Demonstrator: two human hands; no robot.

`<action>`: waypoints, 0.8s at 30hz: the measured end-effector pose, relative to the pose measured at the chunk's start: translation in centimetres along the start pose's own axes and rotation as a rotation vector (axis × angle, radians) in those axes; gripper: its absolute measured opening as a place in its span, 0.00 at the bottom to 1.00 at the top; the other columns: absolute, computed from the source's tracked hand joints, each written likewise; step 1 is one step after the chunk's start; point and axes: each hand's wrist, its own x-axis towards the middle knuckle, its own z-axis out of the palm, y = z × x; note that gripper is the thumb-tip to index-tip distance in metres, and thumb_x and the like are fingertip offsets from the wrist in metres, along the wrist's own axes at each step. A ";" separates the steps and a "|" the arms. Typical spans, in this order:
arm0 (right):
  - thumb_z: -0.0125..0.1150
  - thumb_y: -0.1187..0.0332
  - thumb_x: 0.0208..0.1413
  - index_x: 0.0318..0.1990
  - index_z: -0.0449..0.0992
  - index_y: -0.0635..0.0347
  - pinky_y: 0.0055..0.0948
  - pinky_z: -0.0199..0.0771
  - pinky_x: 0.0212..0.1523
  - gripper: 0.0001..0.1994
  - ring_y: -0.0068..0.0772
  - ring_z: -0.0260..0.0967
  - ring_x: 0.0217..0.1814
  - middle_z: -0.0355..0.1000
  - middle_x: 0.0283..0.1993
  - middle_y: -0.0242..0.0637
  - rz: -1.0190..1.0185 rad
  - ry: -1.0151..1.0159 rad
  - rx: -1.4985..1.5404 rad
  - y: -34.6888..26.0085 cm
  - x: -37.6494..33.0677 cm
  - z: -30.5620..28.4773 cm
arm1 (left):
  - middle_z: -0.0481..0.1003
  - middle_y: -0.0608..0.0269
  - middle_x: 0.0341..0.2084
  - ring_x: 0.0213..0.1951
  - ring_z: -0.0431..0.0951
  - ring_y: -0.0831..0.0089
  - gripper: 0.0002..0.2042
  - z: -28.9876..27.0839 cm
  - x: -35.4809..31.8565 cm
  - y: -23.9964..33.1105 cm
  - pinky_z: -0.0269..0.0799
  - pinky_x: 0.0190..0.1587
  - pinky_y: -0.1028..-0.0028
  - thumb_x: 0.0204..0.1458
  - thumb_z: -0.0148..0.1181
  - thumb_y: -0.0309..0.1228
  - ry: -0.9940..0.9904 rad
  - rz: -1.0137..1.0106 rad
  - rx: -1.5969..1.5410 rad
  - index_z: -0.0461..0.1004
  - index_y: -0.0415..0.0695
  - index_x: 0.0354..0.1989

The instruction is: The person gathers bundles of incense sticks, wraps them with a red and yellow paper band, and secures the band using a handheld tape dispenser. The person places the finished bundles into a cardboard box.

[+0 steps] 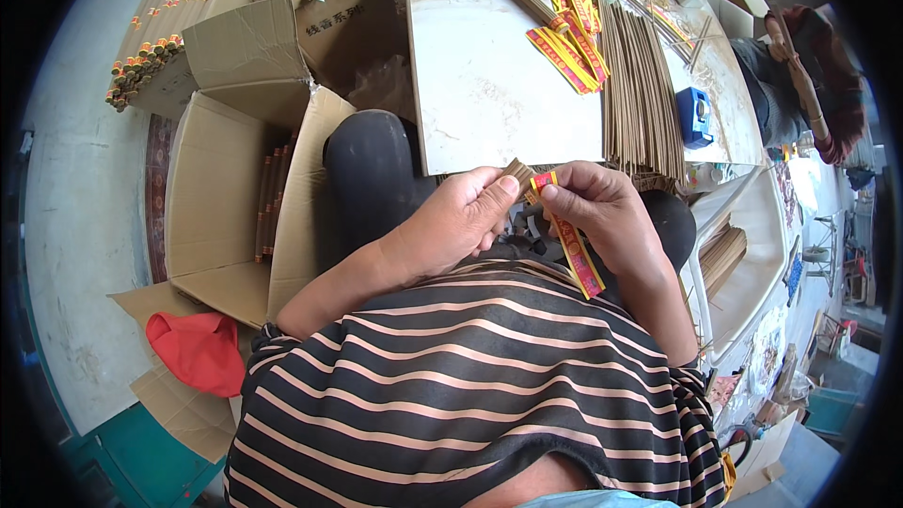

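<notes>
My left hand (pixel 470 209) is closed around a small bundle of brown incense sticks (pixel 516 170), held above my lap at the table's near edge. Pinched in my right hand (pixel 602 212) is a red-and-yellow paper label strip (pixel 576 254). Its upper end lies against the bundle, while the rest hangs down loose. Beyond my hands, a fanned pile of similar label strips (pixel 570 49) lies on the white table (pixel 499 113). Beside the pile, many loose incense sticks (pixel 641 94) are spread side by side. A blue tape dispenser (pixel 694 118) stands to their right.
An open cardboard box (pixel 212 188) at my left contains several banded bundles. Farther left, finished bundles (pixel 169 33) are stacked up. A red cloth or bag (pixel 196 350) lies on cardboard. A white tub (pixel 752 282) with sticks is at my right. Another person (pixel 818 75) is at the far right.
</notes>
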 end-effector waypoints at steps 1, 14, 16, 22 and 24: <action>0.56 0.69 0.56 0.33 0.74 0.66 0.15 0.63 0.28 0.08 0.12 0.60 0.26 0.68 0.25 0.26 0.003 -0.007 0.015 -0.2 -0.2 0.1 | 0.61 0.70 0.18 0.20 0.60 0.84 0.18 0.1 0.0 0.1 0.59 0.22 0.86 0.62 0.38 0.43 -0.006 0.007 -0.003 0.65 0.37 0.41; 0.66 0.64 0.48 0.26 0.73 0.67 0.16 0.64 0.23 0.13 0.16 0.62 0.23 0.69 0.20 0.31 0.112 0.128 -0.156 -1.2 0.9 0.9 | 0.60 0.71 0.19 0.20 0.59 0.85 0.19 -0.3 0.0 0.0 0.58 0.22 0.86 0.62 0.37 0.41 -0.014 0.014 0.017 0.63 0.35 0.47; 0.66 0.64 0.47 0.26 0.73 0.67 0.16 0.64 0.23 0.13 0.16 0.62 0.23 0.69 0.20 0.31 0.101 0.138 -0.139 -1.2 0.9 1.1 | 0.60 0.70 0.19 0.20 0.59 0.84 0.19 -0.3 0.0 0.0 0.58 0.22 0.85 0.62 0.36 0.41 -0.021 0.003 0.017 0.63 0.35 0.48; 0.66 0.64 0.47 0.25 0.73 0.68 0.16 0.64 0.22 0.13 0.16 0.62 0.22 0.68 0.20 0.31 0.058 0.179 -0.256 -1.3 1.1 1.4 | 0.60 0.70 0.19 0.21 0.59 0.84 0.19 -0.3 -0.1 0.2 0.58 0.22 0.85 0.63 0.35 0.41 -0.030 0.019 0.061 0.62 0.36 0.47; 0.66 0.64 0.47 0.25 0.73 0.68 0.17 0.64 0.21 0.14 0.16 0.61 0.21 0.69 0.19 0.32 0.041 0.178 -0.289 -1.8 1.0 1.5 | 0.60 0.70 0.19 0.21 0.59 0.84 0.18 -0.2 -0.1 0.3 0.58 0.23 0.85 0.63 0.35 0.40 -0.028 0.020 0.073 0.62 0.36 0.46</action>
